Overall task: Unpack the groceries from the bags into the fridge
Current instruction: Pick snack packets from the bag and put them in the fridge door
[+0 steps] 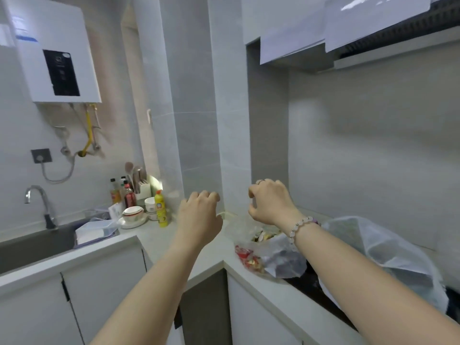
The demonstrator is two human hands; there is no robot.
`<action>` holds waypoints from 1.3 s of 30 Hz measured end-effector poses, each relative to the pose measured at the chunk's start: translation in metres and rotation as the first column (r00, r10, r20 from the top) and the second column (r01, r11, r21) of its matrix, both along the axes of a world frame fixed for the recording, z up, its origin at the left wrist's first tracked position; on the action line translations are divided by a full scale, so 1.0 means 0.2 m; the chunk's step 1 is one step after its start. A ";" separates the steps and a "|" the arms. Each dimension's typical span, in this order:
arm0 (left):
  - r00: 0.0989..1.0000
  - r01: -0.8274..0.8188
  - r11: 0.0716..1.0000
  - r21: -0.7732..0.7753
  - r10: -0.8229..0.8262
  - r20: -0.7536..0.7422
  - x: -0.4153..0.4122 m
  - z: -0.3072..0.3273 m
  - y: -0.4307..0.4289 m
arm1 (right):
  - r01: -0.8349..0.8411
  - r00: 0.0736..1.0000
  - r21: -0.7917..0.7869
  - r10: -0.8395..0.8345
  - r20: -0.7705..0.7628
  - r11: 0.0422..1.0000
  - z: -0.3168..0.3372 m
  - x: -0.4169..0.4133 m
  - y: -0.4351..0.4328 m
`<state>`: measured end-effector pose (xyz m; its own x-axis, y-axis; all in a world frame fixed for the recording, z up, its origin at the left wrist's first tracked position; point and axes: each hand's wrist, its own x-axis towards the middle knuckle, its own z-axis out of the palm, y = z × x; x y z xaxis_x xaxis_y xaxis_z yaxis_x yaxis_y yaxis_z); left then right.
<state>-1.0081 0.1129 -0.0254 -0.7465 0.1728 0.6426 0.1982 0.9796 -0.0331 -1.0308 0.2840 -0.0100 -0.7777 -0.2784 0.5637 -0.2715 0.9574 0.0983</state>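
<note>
Left hand: the left hand (pixel 199 212) is raised over the corner of the counter (pixel 159 241), back towards the camera, fingers curled under. Whether it grips anything cannot be told.
Right hand: the right hand (pixel 270 202) is raised just above the clear bag (pixel 236 226). Its fingers are curled, with thumb and forefinger bent towards each other and a gap between them. Clear film rises close to the fingertips, but blur hides any contact.
Wrist items: 1 bead bracelet (pixel 300 227) on the right wrist and 1 ring (pixel 260 181) on a right finger.
Groceries: the clear bag lies on the counter in the corner, between and below the 2 hands, holding mixed packets. Red packets (pixel 245 255) sit at its near edge.
Second bag: a white translucent bag (pixel 373 250) stands to the right, partly over the black hob (pixel 306 282).
Left side: sink (pixel 29 250) with tap (pixel 39 197). Beyond them stand a lidded plastic box (pixel 95 230), stacked bowls (pixel 133 212), a yellow bottle (pixel 160 207) and sauce bottles (pixel 124 194).
Wall: water heater (pixel 52 51), upper left.
</note>
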 end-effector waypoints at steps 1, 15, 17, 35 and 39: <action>1.000 0.021 1.000 -0.017 -0.021 0.004 -0.06 -0.02 0.06 | 0.021 1.000 -0.003 -0.021 0.009 1.000 -0.01 -0.05 0.06; 0.964 0.214 0.974 -0.077 -0.197 0.179 -0.84 -0.39 0.44 | 0.252 0.950 -0.033 -0.240 0.201 0.967 -0.38 -0.51 0.50; 0.954 0.240 0.966 -0.096 -0.217 0.205 -0.98 -0.47 0.47 | 0.275 0.943 -0.048 -0.259 0.211 0.960 -0.44 -0.60 0.52; 0.572 0.802 0.557 -0.217 -0.609 0.549 -1.99 -1.09 0.59 | 0.492 0.690 -0.002 -0.389 0.611 0.870 -0.93 -1.42 0.26; 0.518 0.798 0.577 -0.174 -0.509 0.687 -2.02 -1.20 0.65 | 0.569 0.520 0.043 -0.399 0.755 0.821 -1.13 -1.48 0.26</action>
